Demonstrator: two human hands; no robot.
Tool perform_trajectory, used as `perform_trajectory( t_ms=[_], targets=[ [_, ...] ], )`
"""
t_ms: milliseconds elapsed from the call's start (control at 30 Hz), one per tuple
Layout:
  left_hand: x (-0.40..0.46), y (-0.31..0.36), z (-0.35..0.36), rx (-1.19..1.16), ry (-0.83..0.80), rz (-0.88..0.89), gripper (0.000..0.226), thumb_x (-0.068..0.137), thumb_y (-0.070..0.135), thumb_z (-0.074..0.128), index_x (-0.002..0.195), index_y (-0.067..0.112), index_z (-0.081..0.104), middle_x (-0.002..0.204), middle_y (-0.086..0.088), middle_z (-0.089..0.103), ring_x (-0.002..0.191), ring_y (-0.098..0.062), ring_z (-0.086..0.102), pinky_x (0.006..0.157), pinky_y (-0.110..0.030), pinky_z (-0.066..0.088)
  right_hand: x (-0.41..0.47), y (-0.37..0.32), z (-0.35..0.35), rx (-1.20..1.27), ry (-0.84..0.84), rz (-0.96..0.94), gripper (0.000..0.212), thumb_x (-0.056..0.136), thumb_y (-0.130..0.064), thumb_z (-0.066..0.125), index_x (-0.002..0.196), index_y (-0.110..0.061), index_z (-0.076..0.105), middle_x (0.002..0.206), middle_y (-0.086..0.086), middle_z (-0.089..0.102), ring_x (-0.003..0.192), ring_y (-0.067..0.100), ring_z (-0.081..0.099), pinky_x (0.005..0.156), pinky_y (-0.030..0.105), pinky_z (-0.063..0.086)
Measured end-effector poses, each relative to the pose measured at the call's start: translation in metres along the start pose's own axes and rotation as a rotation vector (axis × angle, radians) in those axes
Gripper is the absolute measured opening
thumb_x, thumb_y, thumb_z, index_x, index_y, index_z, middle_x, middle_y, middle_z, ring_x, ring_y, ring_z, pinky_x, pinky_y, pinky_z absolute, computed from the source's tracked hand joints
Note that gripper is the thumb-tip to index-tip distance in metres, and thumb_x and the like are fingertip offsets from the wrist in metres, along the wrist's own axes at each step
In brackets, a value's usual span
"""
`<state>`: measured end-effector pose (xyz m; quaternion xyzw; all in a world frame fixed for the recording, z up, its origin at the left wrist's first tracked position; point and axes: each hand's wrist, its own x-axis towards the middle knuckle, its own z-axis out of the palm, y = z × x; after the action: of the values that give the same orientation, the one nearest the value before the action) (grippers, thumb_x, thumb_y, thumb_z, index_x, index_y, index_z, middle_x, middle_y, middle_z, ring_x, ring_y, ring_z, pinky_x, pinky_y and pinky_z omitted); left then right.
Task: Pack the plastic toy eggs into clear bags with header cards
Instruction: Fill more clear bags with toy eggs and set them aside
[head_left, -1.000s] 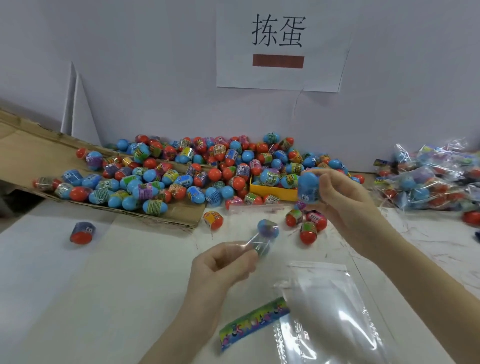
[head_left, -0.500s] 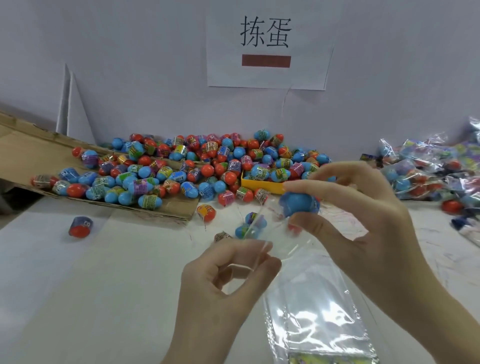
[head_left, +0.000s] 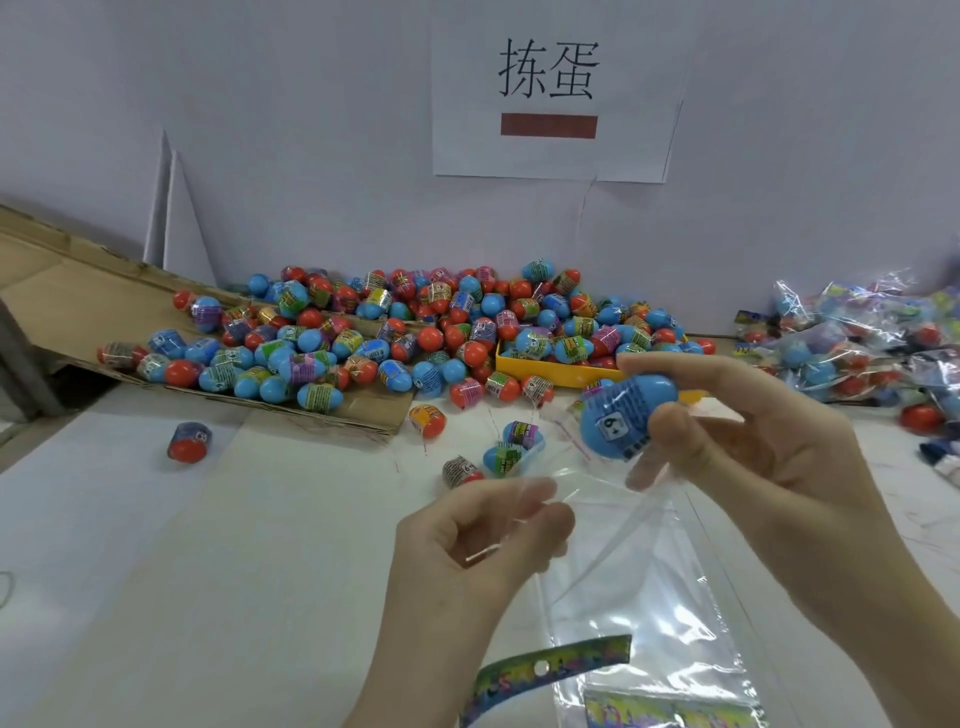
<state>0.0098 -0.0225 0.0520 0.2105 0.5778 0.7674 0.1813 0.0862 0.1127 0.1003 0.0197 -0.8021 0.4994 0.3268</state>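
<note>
My right hand (head_left: 748, 457) grips a blue toy egg (head_left: 621, 415) between thumb and fingers, just above the open mouth of a clear bag (head_left: 644, 597). My left hand (head_left: 467, 551) pinches the near edge of that bag's mouth and holds it up. The bag hangs down toward me, with a colourful header card (head_left: 550, 670) at its lower end. A big heap of blue and red eggs (head_left: 395, 338) lies at the back of the table, and a few loose eggs (head_left: 506, 449) sit just beyond my hands.
A yellow tray (head_left: 556, 371) holds eggs behind my right hand. A cardboard flap (head_left: 62, 306) slopes down at left, with one stray egg (head_left: 188, 441) in front of it. Filled bags (head_left: 862, 343) pile up at the right. A paper sign (head_left: 550, 88) hangs on the wall.
My right hand brought the blue egg down from near the pile to the bag's mouth and turned it. My left hand lifted the bag's edge, opening the mouth.
</note>
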Motion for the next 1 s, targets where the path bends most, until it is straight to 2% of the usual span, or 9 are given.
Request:
perform_trajectory(
  t_ms=[167, 233, 333, 400, 467, 633, 767, 900, 1000],
  targets=[
    [0.001, -0.001, 0.0, -0.031, -0.039, -0.035, 0.031, 0.047, 0.023, 0.074, 0.077, 0.015, 0.075, 0.066, -0.008, 0.071, 0.055, -0.015, 0.068, 0.049, -0.016, 0.049, 0.002, -0.003, -0.004, 0.15, 0.054, 0.021, 0.037, 0.067, -0.058, 0.061, 0.098, -0.039, 0.068, 0.086, -0.015, 0.069, 0.068, -0.004, 0.06, 0.062, 0.008, 0.047],
    [0.001, -0.002, -0.001, -0.052, -0.043, -0.047, 0.029, 0.047, 0.021, 0.073, 0.074, 0.012, 0.075, 0.068, -0.01, 0.072, 0.057, -0.017, 0.068, 0.049, -0.016, 0.049, 0.004, -0.003, -0.007, 0.044, 0.11, 0.016, 0.032, 0.069, -0.054, 0.062, 0.096, -0.039, 0.068, 0.088, -0.017, 0.068, 0.078, -0.004, 0.06, 0.069, 0.01, 0.045],
    [0.0, -0.001, 0.0, -0.04, -0.061, -0.028, 0.03, 0.046, 0.022, 0.075, 0.075, 0.012, 0.073, 0.072, -0.008, 0.074, 0.058, -0.017, 0.069, 0.049, -0.017, 0.05, 0.005, -0.005, -0.006, -0.288, 0.062, -0.053, 0.025, 0.072, -0.049, 0.055, 0.095, -0.042, 0.061, 0.099, -0.024, 0.062, 0.089, -0.009, 0.055, 0.077, 0.006, 0.039],
    [-0.001, -0.001, 0.001, 0.002, -0.07, -0.008, 0.035, 0.047, 0.018, 0.089, 0.079, 0.017, 0.075, 0.073, -0.004, 0.074, 0.061, -0.015, 0.07, 0.052, -0.015, 0.049, 0.004, -0.007, -0.002, -0.443, 0.036, -0.07, 0.035, 0.065, -0.053, 0.063, 0.099, -0.044, 0.058, 0.094, -0.026, 0.064, 0.094, -0.003, 0.055, 0.088, 0.023, 0.039],
    [-0.001, -0.003, 0.002, 0.033, -0.057, 0.012, 0.037, 0.052, 0.019, 0.082, 0.085, 0.034, 0.072, 0.074, 0.0, 0.075, 0.065, -0.012, 0.07, 0.056, -0.013, 0.05, 0.003, -0.007, 0.001, -0.582, 0.051, -0.108, 0.037, 0.066, -0.047, 0.062, 0.102, -0.04, 0.058, 0.092, -0.026, 0.062, 0.093, 0.012, 0.056, 0.084, 0.045, 0.039],
    [-0.003, -0.005, 0.001, 0.072, -0.055, 0.021, 0.039, 0.054, 0.026, 0.073, 0.088, 0.044, 0.069, 0.078, 0.006, 0.075, 0.074, -0.01, 0.07, 0.063, -0.013, 0.05, 0.003, -0.008, 0.005, -0.677, 0.001, -0.1, 0.033, 0.066, -0.038, 0.061, 0.098, -0.034, 0.063, 0.083, -0.024, 0.059, 0.084, 0.017, 0.055, 0.074, 0.035, 0.03],
    [-0.003, -0.007, 0.0, 0.081, -0.064, 0.013, 0.042, 0.054, 0.028, 0.073, 0.091, 0.047, 0.066, 0.077, 0.005, 0.075, 0.073, -0.008, 0.07, 0.064, -0.013, 0.05, 0.003, -0.01, 0.008, -0.602, -0.009, -0.09, 0.024, 0.066, -0.047, 0.059, 0.088, -0.036, 0.061, 0.078, -0.023, 0.064, 0.082, 0.017, 0.062, 0.074, 0.047, 0.036],
    [-0.003, -0.008, 0.002, 0.08, -0.08, 0.009, 0.046, 0.053, 0.026, 0.075, 0.09, 0.049, 0.064, 0.08, 0.007, 0.075, 0.077, -0.007, 0.07, 0.069, -0.014, 0.052, 0.001, -0.008, 0.013, -0.668, 0.039, -0.079, 0.034, 0.062, -0.059, 0.059, 0.079, -0.029, 0.06, 0.07, -0.018, 0.066, 0.072, 0.016, 0.065, 0.07, 0.04, 0.028],
    [-0.003, -0.01, 0.001, 0.109, -0.113, 0.017, 0.048, 0.046, 0.043, 0.074, 0.093, 0.047, 0.065, 0.087, 0.01, 0.074, 0.081, -0.011, 0.07, 0.079, -0.024, 0.054, 0.001, -0.006, 0.015, -0.696, 0.024, -0.077, 0.042, 0.059, -0.067, 0.057, 0.079, -0.03, 0.058, 0.067, -0.021, 0.064, 0.071, 0.014, 0.064, 0.068, 0.036, 0.03]
  ],
)
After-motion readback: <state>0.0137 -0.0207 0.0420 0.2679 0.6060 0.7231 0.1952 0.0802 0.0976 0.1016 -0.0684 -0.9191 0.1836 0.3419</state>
